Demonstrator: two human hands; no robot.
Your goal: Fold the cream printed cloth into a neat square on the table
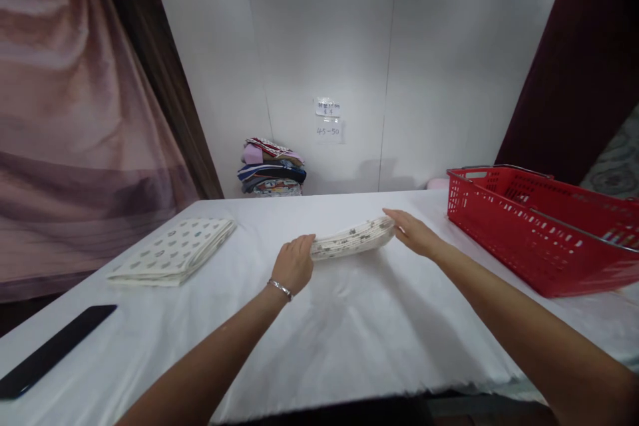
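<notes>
Between my two hands a folded cloth [353,239], white with small grey-green prints, is held up over the table, its several layers showing edge-on. My left hand [295,263], with a silver bracelet at the wrist, grips its left end. At the right end, slightly higher, my right hand [410,231] has its fingers closed on the other side. Another folded cloth [174,249], white with rows of small printed motifs, lies flat on the table to the left.
A white sheet covers the table [339,359]. On the right stands a red plastic basket [524,233] with metal handles. A black flat object [54,349] lies front left. Behind the far edge is a pile of folded fabrics [272,170]; paper notes [329,130] hang on the wall.
</notes>
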